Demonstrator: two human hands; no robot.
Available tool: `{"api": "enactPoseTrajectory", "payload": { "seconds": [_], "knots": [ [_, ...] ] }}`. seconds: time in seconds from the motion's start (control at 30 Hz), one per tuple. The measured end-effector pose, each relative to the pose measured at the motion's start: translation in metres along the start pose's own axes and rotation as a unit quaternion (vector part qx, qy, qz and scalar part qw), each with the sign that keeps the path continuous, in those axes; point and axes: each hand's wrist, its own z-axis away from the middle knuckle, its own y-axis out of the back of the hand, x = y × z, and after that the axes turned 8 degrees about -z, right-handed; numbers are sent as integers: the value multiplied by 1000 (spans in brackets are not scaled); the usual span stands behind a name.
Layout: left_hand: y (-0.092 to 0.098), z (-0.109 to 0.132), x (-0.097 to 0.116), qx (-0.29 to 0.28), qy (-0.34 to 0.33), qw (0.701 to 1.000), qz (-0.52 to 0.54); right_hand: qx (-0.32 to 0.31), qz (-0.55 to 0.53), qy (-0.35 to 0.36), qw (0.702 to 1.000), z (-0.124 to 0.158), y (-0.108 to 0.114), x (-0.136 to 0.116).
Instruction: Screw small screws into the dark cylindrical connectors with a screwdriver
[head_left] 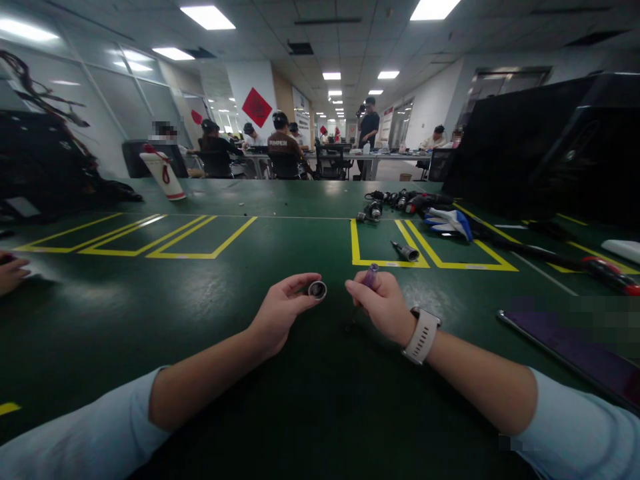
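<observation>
My left hand is closed, pinching a small round metal part between thumb and fingers. Its open, hollow end faces me, and the details inside are too small to make out. In my right hand is a screwdriver with a see-through purple handle. The handle sticks up out of the fist, and a thin dark shaft seems to point down towards the table. The two hands are a short gap apart, above the green tabletop. Beyond my right hand lies a grey metal cylindrical piece with a thin end.
Yellow tape boxes mark the table. A pile of metal parts and cables lies at the back right, beside a blue-and-white glove. A phone-like slab is at right, a white cup at back left. Another person's hand shows at the left edge.
</observation>
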Motion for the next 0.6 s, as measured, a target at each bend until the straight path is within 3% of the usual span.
{"api": "enactPoseTrajectory", "payload": {
  "seconds": [0.23, 0.33, 0.43, 0.5, 0.6],
  "knots": [
    [-2, 4, 2, -20, -15, 1000, -16, -22, 51, 26, 998, 3, -1, 3],
    [-2, 5, 3, -24, -19, 999, -13, -1, 32, -3, 999, 2, -3, 9],
    [-2, 5, 3, -28, -18, 999, 2, 59, -75, -91, 991, -1, -5, 17],
    [-2, 5, 4, -24, -16, 1000, 5, 113, -184, -136, 967, -4, -6, 20],
    [-1, 6, 5, -15, -3, 1000, -13, 161, -277, -107, 941, -7, -6, 18]
  ]
}}
